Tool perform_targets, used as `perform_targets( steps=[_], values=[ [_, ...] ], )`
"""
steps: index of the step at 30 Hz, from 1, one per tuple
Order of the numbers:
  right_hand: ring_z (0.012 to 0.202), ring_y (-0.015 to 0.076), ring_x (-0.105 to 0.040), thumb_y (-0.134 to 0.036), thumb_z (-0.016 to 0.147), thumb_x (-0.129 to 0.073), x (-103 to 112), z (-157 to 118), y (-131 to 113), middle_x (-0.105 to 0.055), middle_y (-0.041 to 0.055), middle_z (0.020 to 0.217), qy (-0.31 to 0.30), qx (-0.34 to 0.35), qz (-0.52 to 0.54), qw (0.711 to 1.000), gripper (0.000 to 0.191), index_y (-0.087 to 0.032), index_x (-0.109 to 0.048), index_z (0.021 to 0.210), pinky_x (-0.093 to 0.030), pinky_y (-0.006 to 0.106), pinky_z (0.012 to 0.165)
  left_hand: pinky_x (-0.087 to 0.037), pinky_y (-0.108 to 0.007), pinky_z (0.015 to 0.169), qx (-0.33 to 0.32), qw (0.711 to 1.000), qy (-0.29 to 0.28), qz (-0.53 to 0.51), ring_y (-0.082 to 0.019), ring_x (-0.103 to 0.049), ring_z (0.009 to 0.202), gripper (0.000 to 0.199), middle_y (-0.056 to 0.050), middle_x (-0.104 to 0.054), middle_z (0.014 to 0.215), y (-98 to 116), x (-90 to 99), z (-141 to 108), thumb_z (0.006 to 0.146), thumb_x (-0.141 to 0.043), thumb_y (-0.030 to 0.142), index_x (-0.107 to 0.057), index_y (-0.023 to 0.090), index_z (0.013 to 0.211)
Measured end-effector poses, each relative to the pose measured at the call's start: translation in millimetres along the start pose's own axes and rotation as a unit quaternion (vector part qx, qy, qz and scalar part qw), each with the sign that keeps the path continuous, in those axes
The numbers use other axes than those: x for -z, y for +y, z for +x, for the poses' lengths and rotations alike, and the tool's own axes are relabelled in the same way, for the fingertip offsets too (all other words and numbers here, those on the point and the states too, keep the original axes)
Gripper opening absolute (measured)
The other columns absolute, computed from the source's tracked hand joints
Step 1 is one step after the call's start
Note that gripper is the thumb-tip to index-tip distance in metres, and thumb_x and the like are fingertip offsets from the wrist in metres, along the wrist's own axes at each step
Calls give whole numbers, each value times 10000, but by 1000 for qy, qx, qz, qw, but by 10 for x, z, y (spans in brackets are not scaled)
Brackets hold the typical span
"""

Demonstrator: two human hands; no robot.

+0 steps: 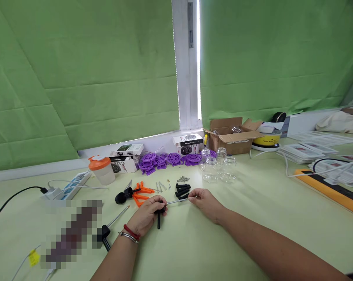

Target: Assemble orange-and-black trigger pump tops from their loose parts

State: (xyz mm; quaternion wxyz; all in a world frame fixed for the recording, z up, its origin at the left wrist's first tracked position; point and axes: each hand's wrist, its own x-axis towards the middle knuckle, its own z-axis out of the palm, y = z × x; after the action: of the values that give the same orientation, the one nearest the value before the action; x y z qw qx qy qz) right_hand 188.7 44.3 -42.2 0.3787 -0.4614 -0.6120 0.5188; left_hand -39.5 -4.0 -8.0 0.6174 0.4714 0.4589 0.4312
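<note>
My left hand (pixel 153 212) is closed around a black plastic crank piece (pixel 158 222), whose short handle points down toward me. From it a thin metal rod (pixel 176 201) runs to the right. The fingertips of my right hand (pixel 204 201) pinch the rod's far end; whether a small part sits between them is hidden. Just beyond lie several black plastic pieces (pixel 182 190), a group of small springs (pixel 183 179) and some screws (pixel 161 186). Orange plastic parts (pixel 141 191) and a black knobbed piece (pixel 125 196) are beyond my left hand. A similar black crank with a rod (pixel 105 231) rests by my left forearm.
Purple plastic wheels (pixel 173 159) and printed boxes (pixel 188 144) line the back, beside glass jars (pixel 211 171) and an open carton (pixel 235 140). An orange-lidded cup (pixel 101 170) and power strip (pixel 79 183) stand left. At right are an orange bar (pixel 331 191) and paper stacks (pixel 299 152).
</note>
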Motion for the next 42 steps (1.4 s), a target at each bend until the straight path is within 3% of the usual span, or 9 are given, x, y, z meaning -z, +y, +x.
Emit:
perform_targets(
  steps=[25, 36, 42],
  values=[
    [585, 99, -345, -351, 754, -516, 5, -10, 28, -433, -34, 642, -28, 22, -49, 998, 181, -176, -560, 737, -315, 227, 563, -401, -238, 668, 2, 999, -10, 37, -128, -494, 699, 85, 4, -548, 712, 23, -36, -8, 686, -564, 203, -587, 169, 761],
    [538, 92, -247, -364, 798, -455, -11, 25, 85, -278, -53, 586, -46, 22, -84, 995, 232, -191, -405, 652, -258, 224, 504, -392, -246, 680, 2, 998, -22, 51, -128, -489, 706, 96, 3, -549, 729, -13, -2, 4, 707, -548, 211, -586, 171, 786],
    [529, 100, -289, -386, 858, -366, -18, 28, 118, -336, -42, 587, -41, 48, -141, 988, 275, -196, -410, 665, -280, 230, 520, -392, -251, 682, 0, 998, -29, 47, -131, -487, 721, 96, 5, -545, 728, 1, -22, -10, 708, -545, 202, -590, 171, 787]
  ],
)
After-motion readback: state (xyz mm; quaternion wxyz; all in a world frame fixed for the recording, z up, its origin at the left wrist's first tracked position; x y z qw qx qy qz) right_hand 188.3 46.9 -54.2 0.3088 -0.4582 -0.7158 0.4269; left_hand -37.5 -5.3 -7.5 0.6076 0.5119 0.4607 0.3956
